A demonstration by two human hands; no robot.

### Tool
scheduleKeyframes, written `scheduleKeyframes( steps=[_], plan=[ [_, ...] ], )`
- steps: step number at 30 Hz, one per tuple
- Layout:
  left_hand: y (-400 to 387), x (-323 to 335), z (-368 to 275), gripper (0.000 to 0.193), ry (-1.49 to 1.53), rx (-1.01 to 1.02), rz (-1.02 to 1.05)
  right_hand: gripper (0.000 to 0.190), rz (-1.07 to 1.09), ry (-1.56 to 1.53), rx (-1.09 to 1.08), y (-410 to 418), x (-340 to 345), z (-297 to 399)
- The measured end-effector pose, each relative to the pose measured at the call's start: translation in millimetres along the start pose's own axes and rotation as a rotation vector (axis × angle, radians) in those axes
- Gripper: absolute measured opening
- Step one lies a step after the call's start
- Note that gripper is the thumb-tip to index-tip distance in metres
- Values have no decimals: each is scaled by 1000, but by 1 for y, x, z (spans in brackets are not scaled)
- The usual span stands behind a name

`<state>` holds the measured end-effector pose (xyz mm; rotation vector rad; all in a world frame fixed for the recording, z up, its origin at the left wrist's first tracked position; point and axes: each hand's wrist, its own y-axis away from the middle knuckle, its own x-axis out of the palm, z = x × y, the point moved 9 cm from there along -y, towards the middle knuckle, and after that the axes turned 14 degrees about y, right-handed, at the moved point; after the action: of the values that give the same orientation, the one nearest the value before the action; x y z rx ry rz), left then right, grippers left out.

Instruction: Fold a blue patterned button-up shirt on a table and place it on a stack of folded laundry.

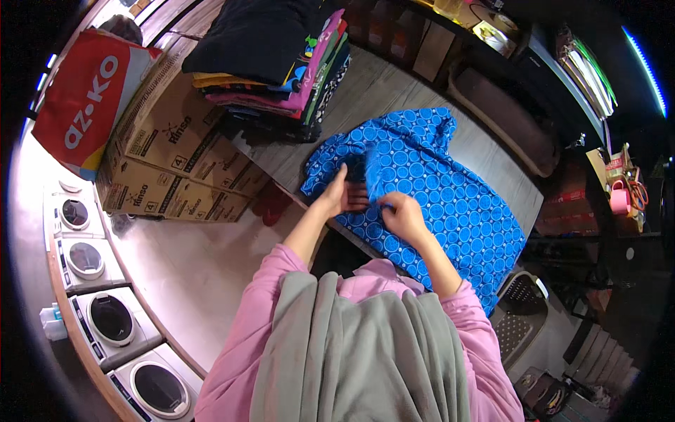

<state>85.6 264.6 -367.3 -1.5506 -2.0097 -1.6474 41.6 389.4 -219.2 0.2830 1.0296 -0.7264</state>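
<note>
A blue garment point(448, 195) with a pattern of circles lies spread on a grey wood-look table point(379, 74). Its gathered top lies toward the far left, and its lower part spreads to the right and over the near edge. My right hand point(403, 213) pinches the garment at a raised blue fold near its opening. Just left of that fold is my left hand point(343, 196), thumb up and apart from the fingers, which lie against the dark opening. No grip by the left hand shows.
A tall stack of folded clothes point(269, 79) stands on the table's far left. Cardboard boxes point(174, 153) and a red bag point(95, 100) are beyond the left edge. Front-loading machines point(111, 319) line the left. At right are a brown basket point(501, 116) and a perforated laundry basket point(519, 322).
</note>
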Motion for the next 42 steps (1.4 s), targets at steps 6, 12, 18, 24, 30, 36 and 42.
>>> scheduleKeyframes(
  steps=[6, 12, 18, 24, 30, 36, 42],
  plan=[
    [9, 18, -43, 69, -92, 145, 1, 38, 60, 310, -234, 49, 11, 19],
    [-13, -8, -75, 37, -508, 314, -72, 59, 163, 485, -129, 76, 33, -19],
    [13, 28, -97, 56, -955, 859, -215, 56, 122, 480, -2, 95, 27, -52],
    [18, 62, -78, 44, -1907, 932, -366, 57, 113, 544, 270, 132, -13, -128],
    [-15, 131, -142, 15, -1601, 1162, -401, 58, -18, 788, 776, 202, -96, -262],
    [-153, 173, -168, 44, -1411, 981, -202, 62, -218, 637, 749, 177, -170, -313],
    [-232, 184, -147, 50, -1516, 386, -252, 19, -66, 483, 633, 156, -172, -328]
  ],
)
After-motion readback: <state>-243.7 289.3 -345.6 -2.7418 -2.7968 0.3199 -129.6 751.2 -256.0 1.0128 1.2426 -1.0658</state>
